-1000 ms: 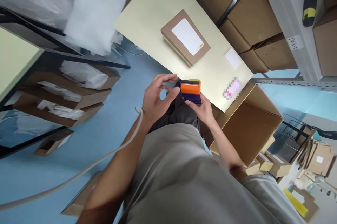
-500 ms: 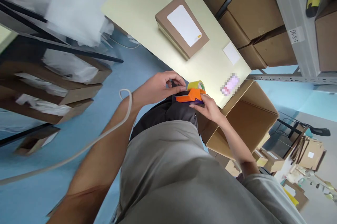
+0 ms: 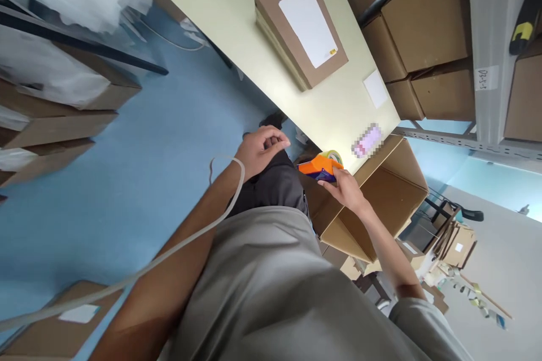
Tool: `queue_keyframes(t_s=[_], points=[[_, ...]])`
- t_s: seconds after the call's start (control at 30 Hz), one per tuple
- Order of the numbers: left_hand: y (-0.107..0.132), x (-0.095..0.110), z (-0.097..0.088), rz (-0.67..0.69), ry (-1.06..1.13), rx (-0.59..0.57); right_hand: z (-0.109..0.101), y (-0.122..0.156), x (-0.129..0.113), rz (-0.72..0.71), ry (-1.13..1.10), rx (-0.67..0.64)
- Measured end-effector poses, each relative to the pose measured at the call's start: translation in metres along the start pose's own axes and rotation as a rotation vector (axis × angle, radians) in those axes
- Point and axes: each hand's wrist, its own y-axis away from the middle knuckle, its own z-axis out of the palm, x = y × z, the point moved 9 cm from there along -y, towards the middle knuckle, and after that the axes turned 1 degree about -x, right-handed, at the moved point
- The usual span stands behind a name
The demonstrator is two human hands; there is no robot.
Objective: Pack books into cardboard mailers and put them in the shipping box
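Observation:
My right hand (image 3: 348,188) grips an orange and purple tape dispenser (image 3: 318,168) with a yellow tape roll, held just below the near edge of the pale yellow table (image 3: 237,22). My left hand (image 3: 261,147) hovers to the left of the dispenser, apart from it, its fingers curled loosely with nothing visible in them. A closed brown cardboard box (image 3: 300,26) with a white label lies on the table farther off.
A small white slip (image 3: 375,88) and a pink item (image 3: 366,142) lie on the table's right end. An open carton (image 3: 381,203) stands under the table. Shelves with cartons (image 3: 423,16) rise at the right; boxes with white padding (image 3: 51,90) at left. A white cable (image 3: 169,253) runs past my left wrist.
My left hand has let go of the dispenser and drawn back to the left. The right hand keeps the dispenser, now slightly farther right. The view has swung nearer to the table.

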Motion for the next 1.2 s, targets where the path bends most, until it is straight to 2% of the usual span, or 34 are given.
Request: queue_keyframes(t_s=[0.07, 0.13, 0.3, 0.5, 0.67, 0.83, 1.07, 1.2], points=[[-0.009, -0.019, -0.004, -0.033, 0.024, 0.077, 0.003, -0.005, 0.014, 0.033, 0.039, 0.034], [-0.024, -0.034, -0.004, -0.039, 0.055, 0.095, 0.006, -0.016, 0.023, 0.056, 0.081, 0.086], [-0.072, -0.055, -0.003, 0.015, 0.155, 0.139, 0.009, -0.053, 0.031, 0.176, 0.225, 0.206], [-0.124, -0.056, -0.01, 0.123, 0.233, 0.316, 0.01, -0.096, 0.018, 0.218, 0.455, 0.458], [-0.154, -0.056, -0.011, 0.161, 0.278, 0.394, 0.016, -0.12, 0.014, 0.248, 0.535, 0.603], [-0.168, -0.061, -0.009, 0.128, 0.301, 0.417, 0.019, -0.132, 0.014, 0.279, 0.514, 0.639], [-0.175, -0.062, -0.011, 0.142, 0.271, 0.423, 0.021, -0.143, 0.013, 0.323, 0.444, 0.605], [-0.172, -0.061, -0.011, 0.183, 0.222, 0.497, 0.022, -0.146, 0.014, 0.361, 0.458, 0.566]])
